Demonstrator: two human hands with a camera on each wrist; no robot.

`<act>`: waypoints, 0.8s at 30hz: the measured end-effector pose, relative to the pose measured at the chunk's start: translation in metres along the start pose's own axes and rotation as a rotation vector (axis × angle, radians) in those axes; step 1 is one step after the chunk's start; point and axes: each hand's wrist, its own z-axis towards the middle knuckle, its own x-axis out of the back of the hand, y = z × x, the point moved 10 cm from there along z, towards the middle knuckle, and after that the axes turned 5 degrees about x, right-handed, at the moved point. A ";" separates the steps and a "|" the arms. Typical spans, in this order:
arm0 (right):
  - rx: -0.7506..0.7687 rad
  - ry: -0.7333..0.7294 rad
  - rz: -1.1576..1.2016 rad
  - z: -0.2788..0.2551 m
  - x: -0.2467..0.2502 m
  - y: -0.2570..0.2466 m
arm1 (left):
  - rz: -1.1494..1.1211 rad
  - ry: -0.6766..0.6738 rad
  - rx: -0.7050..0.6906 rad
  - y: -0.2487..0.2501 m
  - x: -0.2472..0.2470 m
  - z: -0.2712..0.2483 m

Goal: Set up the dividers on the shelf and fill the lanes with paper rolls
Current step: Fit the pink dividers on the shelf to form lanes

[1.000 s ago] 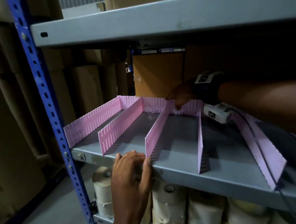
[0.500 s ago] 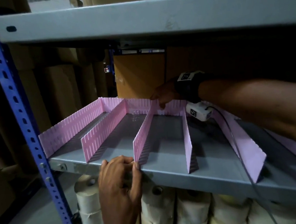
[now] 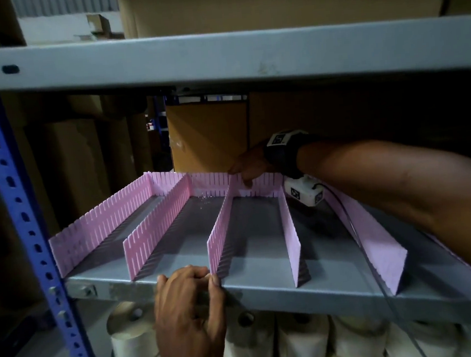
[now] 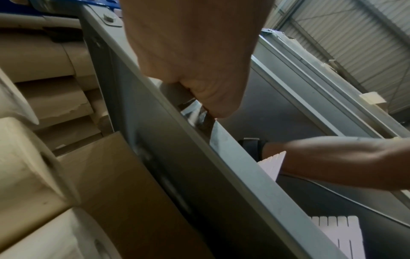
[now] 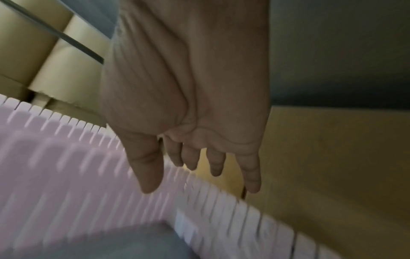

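Several pink slotted dividers stand on the grey shelf [image 3: 265, 264], running front to back from a pink back strip [image 3: 211, 183]. My left hand [image 3: 187, 286] grips the shelf's front edge, its thumb beside the front end of the third divider [image 3: 222, 231]. In the left wrist view the left hand [image 4: 199, 87] curls over the metal lip [image 4: 221, 175]. My right hand [image 3: 244, 167] reaches to the back and touches the top of the strip where the third divider meets it. The right wrist view shows the right hand [image 5: 188, 157] with straight fingers over the back strip [image 5: 66, 149]. Paper rolls [image 3: 302, 344] stand on the shelf below.
A blue perforated upright [image 3: 15, 199] bounds the shelf on the left. Another grey shelf [image 3: 245, 56] hangs low overhead. Cardboard boxes [image 3: 210, 134] stand right behind the back strip. The fourth divider [image 3: 289, 230] and fifth divider [image 3: 378, 236] lie under my right forearm.
Both hands keep their places, the left at the front edge and the right at the back joint. Only my view of the shelf has shifted a little.
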 end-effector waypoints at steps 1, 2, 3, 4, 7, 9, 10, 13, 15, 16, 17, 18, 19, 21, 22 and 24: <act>0.000 0.017 0.009 -0.004 0.006 -0.002 | -0.003 -0.005 0.005 -0.001 -0.001 0.001; -0.008 0.035 0.020 -0.010 0.012 -0.001 | -0.005 -0.012 0.006 0.000 -0.001 0.001; -0.019 0.052 0.039 -0.017 0.019 0.002 | -0.006 -0.018 0.005 -0.001 -0.001 0.001; -0.025 0.069 0.070 -0.023 0.026 0.005 | -0.010 -0.024 0.002 -0.001 -0.001 0.000; -0.060 0.167 0.290 -0.038 0.043 0.025 | -0.046 -0.029 -0.019 -0.001 0.001 0.000; -0.119 0.210 0.362 -0.050 0.047 0.038 | -0.090 -0.011 -0.030 0.002 0.003 -0.001; -0.142 0.212 0.403 -0.054 0.046 0.042 | -0.112 0.010 -0.024 0.002 0.006 -0.002; -0.158 0.198 0.455 -0.069 0.041 0.049 | -0.149 0.083 0.051 0.002 0.015 -0.006; -0.194 0.208 0.419 -0.081 0.040 0.061 | -0.132 0.148 0.051 0.013 0.023 -0.013; -0.213 0.211 0.407 -0.084 0.038 0.070 | -0.134 0.184 0.019 0.024 0.027 -0.016; -0.234 0.210 0.402 -0.087 0.036 0.080 | -0.157 0.215 -0.030 0.038 0.029 -0.021; -0.256 0.203 0.394 -0.090 0.034 0.088 | -0.191 0.234 -0.078 0.052 0.030 -0.025; -0.267 0.197 0.388 -0.093 0.032 0.096 | -0.229 0.233 -0.114 0.065 0.027 -0.028; -0.271 0.162 0.359 -0.096 0.024 0.103 | -0.293 0.169 -0.148 0.084 0.012 -0.033; -0.271 0.136 0.327 -0.097 0.020 0.106 | -0.301 0.125 -0.156 0.090 0.002 -0.034; -0.270 0.090 0.241 -0.097 0.011 0.110 | -0.262 0.051 -0.149 0.094 -0.019 -0.035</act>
